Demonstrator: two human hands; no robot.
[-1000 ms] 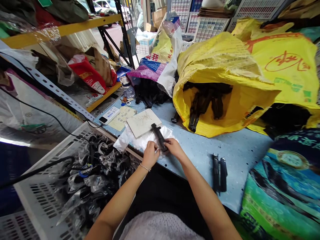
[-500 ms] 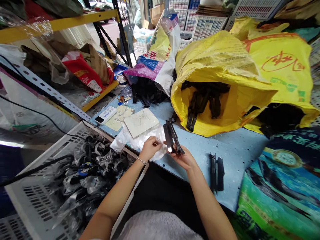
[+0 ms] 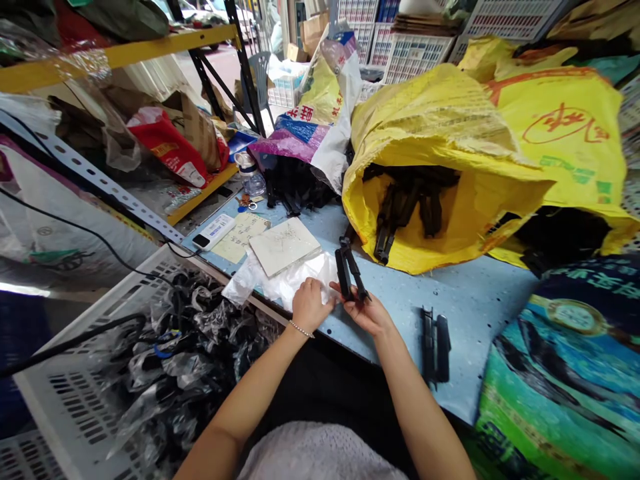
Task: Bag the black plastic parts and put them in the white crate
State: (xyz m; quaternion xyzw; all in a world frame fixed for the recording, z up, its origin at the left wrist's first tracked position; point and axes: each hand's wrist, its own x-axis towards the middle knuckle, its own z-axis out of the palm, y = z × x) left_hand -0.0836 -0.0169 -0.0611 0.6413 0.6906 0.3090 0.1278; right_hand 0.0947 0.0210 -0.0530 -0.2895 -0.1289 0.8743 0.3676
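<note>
My right hand (image 3: 367, 313) holds a pair of long black plastic parts (image 3: 350, 270), lying side by side and pointing away from me over the blue table. To its left, my left hand (image 3: 311, 303), with a beaded bracelet at the wrist, has its fingers curled onto a thin clear plastic bag (image 3: 325, 267). The fingertips are partly hidden. More clear bags lie under a pale square plate (image 3: 285, 245). Another black plastic part (image 3: 435, 345) rests on the table to the right of my right forearm.
Black parts fill an open yellow sack (image 3: 430, 127) and a purple-white sack (image 3: 295, 137). A white crate (image 3: 55, 407) of bagged black pieces stands at lower left. A green-blue sack (image 3: 565, 373) borders the table's right side. A phone (image 3: 214, 231) and bottle (image 3: 251, 175) lie farther back.
My left hand has moved slightly right and turned, back of the hand upward, over the plastic bag. The black parts in my right hand have tilted a little.
</note>
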